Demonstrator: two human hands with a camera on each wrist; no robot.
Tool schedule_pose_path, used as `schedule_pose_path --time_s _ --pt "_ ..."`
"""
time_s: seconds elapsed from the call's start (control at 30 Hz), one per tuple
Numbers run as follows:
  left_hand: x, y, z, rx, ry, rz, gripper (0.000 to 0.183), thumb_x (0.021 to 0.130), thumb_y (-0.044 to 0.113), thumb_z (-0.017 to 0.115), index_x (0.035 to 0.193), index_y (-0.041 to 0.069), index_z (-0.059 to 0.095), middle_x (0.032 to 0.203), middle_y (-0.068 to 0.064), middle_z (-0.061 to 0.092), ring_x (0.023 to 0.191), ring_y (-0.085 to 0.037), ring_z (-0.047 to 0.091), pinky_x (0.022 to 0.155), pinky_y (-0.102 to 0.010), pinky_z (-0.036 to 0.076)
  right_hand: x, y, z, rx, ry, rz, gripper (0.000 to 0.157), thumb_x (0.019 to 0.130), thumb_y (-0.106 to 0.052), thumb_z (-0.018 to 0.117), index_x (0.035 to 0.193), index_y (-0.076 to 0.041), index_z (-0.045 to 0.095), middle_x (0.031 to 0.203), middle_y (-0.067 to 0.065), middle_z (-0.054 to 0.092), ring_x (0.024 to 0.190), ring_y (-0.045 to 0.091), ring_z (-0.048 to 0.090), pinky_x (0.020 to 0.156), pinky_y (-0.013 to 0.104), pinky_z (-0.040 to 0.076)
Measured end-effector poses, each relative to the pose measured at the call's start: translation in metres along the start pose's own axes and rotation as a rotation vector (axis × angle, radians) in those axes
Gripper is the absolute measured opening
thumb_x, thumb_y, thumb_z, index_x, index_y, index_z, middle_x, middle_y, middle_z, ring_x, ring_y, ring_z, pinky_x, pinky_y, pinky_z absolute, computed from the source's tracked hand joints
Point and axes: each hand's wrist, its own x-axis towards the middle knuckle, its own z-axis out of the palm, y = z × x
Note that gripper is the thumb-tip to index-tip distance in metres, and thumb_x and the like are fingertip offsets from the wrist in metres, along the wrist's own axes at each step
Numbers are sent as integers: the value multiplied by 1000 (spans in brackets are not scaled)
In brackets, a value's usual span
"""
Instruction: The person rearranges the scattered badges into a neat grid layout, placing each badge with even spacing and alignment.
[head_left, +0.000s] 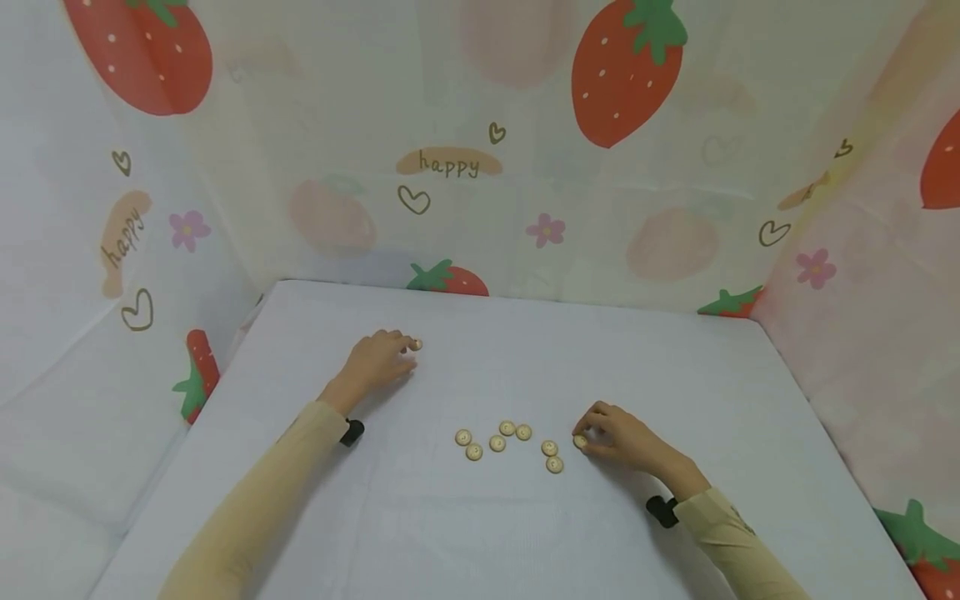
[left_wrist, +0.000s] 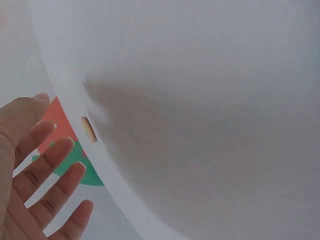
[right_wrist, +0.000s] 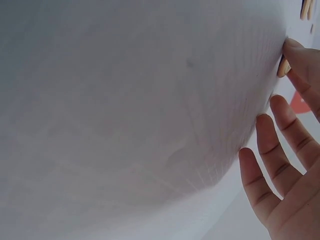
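My left hand (head_left: 381, 360) hovers over the far left part of the white table, fingers loosely spread. Just past its fingertips is one round wooden button (head_left: 417, 344); in the left wrist view this button (left_wrist: 89, 129) shows on the table, apart from the fingers. On the right, my right hand (head_left: 624, 435) pinches another wooden button (head_left: 581, 442) at the table surface. The right wrist view has that button (right_wrist: 284, 67) between thumb and index finger, with the other fingers extended toward the cloth. Between the hands lie several matching buttons (head_left: 497, 443) in a loose, uneven row.
White cloth covers the table (head_left: 450, 533). Behind it stands a fabric wall (head_left: 360, 108) printed with strawberries, flowers and hearts, and similar fabric hangs at both sides. Each wrist carries a small black camera, the left camera (head_left: 352, 432) and the right camera (head_left: 662, 511).
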Motion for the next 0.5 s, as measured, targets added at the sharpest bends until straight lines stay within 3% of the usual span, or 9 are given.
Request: schedule_pose_path --time_s 0.27,0.5 --pt "-9 12 -4 15 34 43 28 85 31 66 107 14 66 99 -3 64 91 -24 57 73 -39 47 0 0 -1 17 2 -10 18 83 -21 69 101 -20 65 103 -4 56 94 16 54 82 39 45" --pt "-16 26 -5 3 20 51 25 84 33 66 103 16 68 103 -1 65 93 -23 58 75 -39 48 0 0 0 23 1 -15 18 83 -21 69 101 -20 65 103 -4 56 94 17 54 82 40 45"
